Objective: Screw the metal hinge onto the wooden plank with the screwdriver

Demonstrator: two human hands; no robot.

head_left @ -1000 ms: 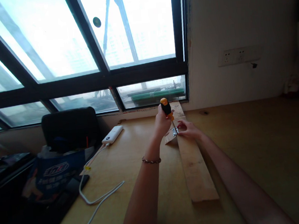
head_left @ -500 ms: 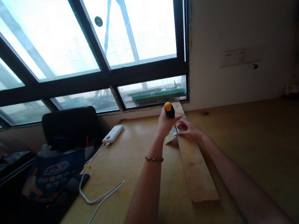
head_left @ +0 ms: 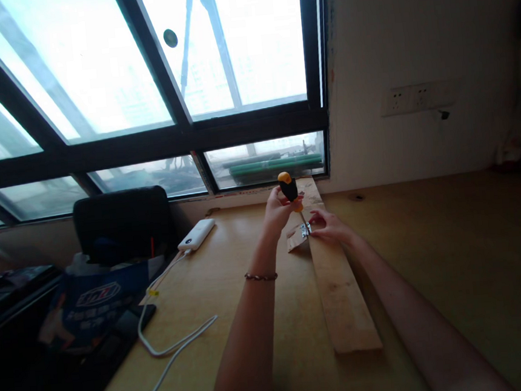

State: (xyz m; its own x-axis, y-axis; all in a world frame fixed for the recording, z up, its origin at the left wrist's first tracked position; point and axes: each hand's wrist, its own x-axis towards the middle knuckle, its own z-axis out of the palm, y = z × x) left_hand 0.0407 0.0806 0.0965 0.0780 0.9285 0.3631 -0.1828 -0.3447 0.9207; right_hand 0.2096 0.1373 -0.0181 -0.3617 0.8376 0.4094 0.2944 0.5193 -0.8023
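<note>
My left hand [head_left: 275, 212] is closed round the black and yellow handle of a screwdriver [head_left: 288, 188]. The screwdriver leans, its handle up and to the left, and its shaft runs down to a small metal hinge [head_left: 305, 228]. That hinge lies at the left edge of a long wooden board [head_left: 342, 292] and reaches onto a small thin piece of wood [head_left: 294, 239] beside it. From the right, my right hand [head_left: 330, 225] rests over the board with its fingertips pinched at the hinge. Whether a screw sits under the tip is too small to see.
On the wooden table [head_left: 238, 252] a white power bank [head_left: 197, 234] lies to the left, with a white cable [head_left: 165, 353] trailing towards me. Beyond the table's left edge are a black chair [head_left: 122, 223] and a blue bag [head_left: 96, 301]. A window and wall stand behind.
My left hand and the screwdriver's handle have shifted a little left, so the tool leans more and its shaft shows. My right hand and the board have stayed in place.
</note>
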